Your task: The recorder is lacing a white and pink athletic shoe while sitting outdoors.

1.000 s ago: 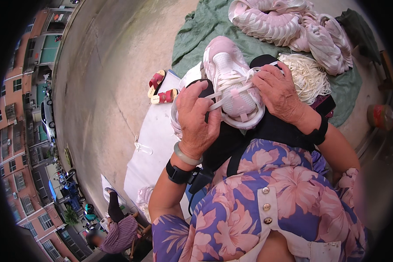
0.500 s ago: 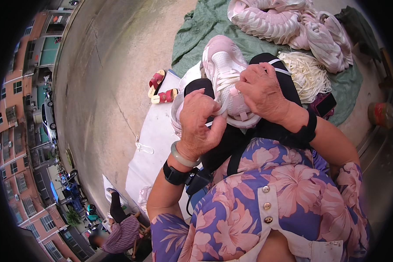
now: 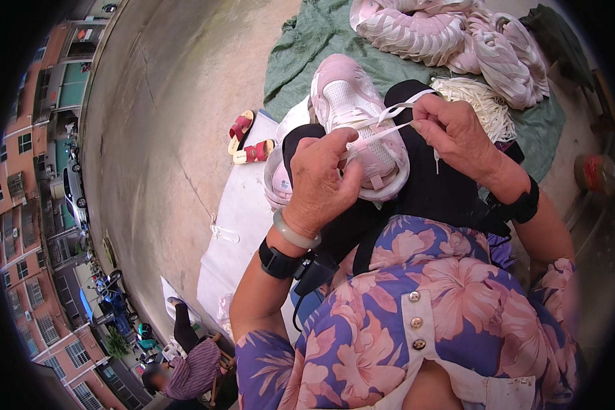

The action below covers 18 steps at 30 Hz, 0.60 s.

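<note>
A pink-and-white sneaker (image 3: 346, 76) rests on my lap with its toe pointing away from me. White shoelace (image 3: 393, 130) runs through its eyelets and stretches between my two hands above the tongue. My left hand (image 3: 323, 179) pinches the lace at the shoe's left side. To the right of the shoe, my right hand (image 3: 455, 134) grips the lace between thumb and fingers, and a loose end dangles below it. Part of another pink-and-white shoe (image 3: 278, 179) shows beside my left knee, mostly hidden by my hand and leg.
A bundle of white laces (image 3: 481, 102) lies beyond my right knee on a green cloth (image 3: 539, 137). Strung-together pink-white shoe parts (image 3: 423, 34) are heaped farther off. Red sandals (image 3: 254, 152) and a white sheet (image 3: 235, 205) lie left. Another person (image 3: 191, 369) sits at lower left.
My right hand has moved right, away from the shoe, drawing the lace out into a taut line. My left hand has shifted slightly right and stays near the shoe's collar.
</note>
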Motion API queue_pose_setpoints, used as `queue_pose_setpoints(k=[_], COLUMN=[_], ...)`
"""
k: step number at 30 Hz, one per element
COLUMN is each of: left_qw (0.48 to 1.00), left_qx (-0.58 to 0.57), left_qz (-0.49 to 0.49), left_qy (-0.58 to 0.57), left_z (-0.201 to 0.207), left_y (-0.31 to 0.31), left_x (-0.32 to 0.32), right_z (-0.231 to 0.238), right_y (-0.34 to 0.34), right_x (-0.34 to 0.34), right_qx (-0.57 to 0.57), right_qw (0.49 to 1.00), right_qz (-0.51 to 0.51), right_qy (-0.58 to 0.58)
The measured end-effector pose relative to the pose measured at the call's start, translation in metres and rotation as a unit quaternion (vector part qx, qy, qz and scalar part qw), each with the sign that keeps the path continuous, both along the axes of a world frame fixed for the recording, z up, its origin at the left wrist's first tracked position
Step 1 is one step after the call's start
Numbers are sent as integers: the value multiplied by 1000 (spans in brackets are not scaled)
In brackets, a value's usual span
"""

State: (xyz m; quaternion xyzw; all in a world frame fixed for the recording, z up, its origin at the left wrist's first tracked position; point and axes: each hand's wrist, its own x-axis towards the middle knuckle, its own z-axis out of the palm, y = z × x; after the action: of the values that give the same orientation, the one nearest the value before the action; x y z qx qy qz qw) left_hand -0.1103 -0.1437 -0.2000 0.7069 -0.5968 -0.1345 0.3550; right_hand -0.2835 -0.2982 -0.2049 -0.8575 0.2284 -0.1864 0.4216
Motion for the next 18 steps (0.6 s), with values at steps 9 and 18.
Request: queue_pose_setpoints(k=[9,18], left_qw=[993,843], left_qx=[55,-4], left_qz=[-6,127], left_qy=[107,523], left_z=[-17,-18], left_y=[-25,0], left_x=[-2,17], right_z=[59,-36], right_y=[-5,12], right_x=[19,24], right_qx=[434,-1], right_qw=[880,999], right_qz=[141,20], right_qy=[-134,39])
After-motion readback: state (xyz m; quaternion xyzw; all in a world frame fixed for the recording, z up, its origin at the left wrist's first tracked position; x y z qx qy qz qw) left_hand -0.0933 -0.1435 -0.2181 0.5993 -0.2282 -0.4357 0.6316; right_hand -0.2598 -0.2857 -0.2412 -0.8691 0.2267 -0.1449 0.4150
